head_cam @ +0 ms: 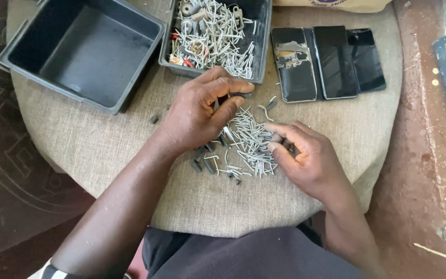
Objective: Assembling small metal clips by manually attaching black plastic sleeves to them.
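While bent over the round, cloth-covered table [104, 139], worked at a loose pile of pins [249, 142] lying at its centre. Left hand [197, 111] at 10 o'clock of the pile, thumb and forefinger closed, seemingly on a dark stub [242, 95] at the fingertips. Right hand [305, 155] at 3 o'clock, fingers [280, 129] curled and resting against the pile's edge; could not tell whether anything was pinched. Pins lay flat, long axes mostly running 11 to 5 o'clock, a few crossed or bent. Judged light, stiff, thin and slick, likely sharp at the ends: best taken singly at mid-length between two fingertips, or swept together. More dark stubs [205, 165] scattered at 8 o'clock of the pile. Further off: an empty grey bin [86, 51] at 10 o'clock, a second bin [261, 31] heaped with pins and oddments at 12, three dark phones [331, 62] side by side at 2.
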